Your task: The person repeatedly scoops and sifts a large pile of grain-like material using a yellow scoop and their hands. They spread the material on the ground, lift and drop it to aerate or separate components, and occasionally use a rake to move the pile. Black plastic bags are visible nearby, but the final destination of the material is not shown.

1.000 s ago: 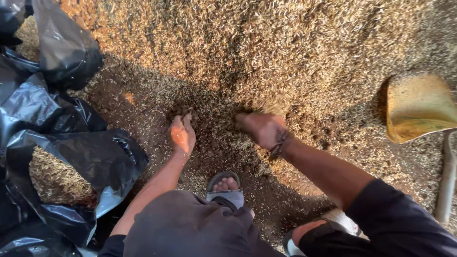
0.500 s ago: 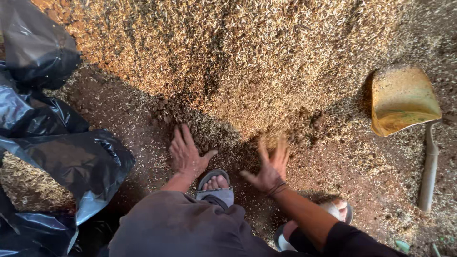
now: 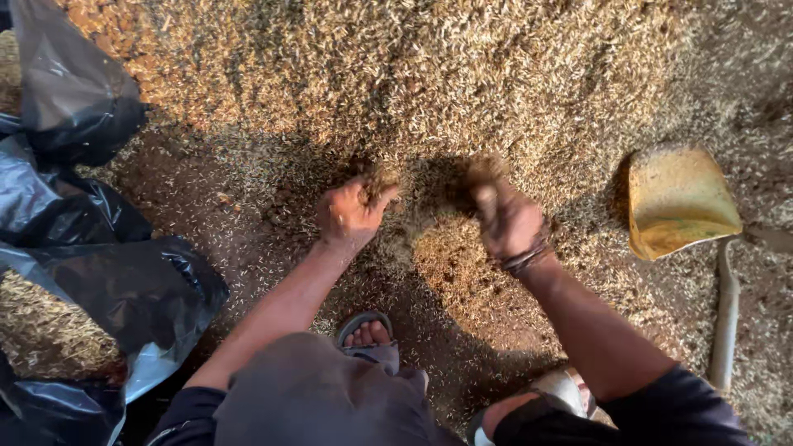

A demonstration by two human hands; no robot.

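Note:
A large heap of straw-coloured husks (image 3: 429, 74) covers the ground ahead of me. My left hand (image 3: 351, 213) is curled at the heap's lower edge with husks in its fingers. My right hand (image 3: 505, 219), blurred, with a dark band at the wrist, digs into the husks about a hand's width to the right. Between the two hands lies a small scraped-up mound of husks (image 3: 450, 256). Below my hands, my sandalled foot (image 3: 368, 332) rests on the brown earth.
Black plastic sacks (image 3: 99, 272) lie open at the left, one showing husks inside (image 3: 41, 330). A yellow shovel blade (image 3: 677, 202) with a pale handle (image 3: 725, 314) lies on the ground at the right. My other sandal (image 3: 562, 388) is at the bottom right.
Both hands have gone from lying flat and spread on the ground near my foot to reaching forward into the heap's edge, fingers curled in the husks. The view has shifted slightly.

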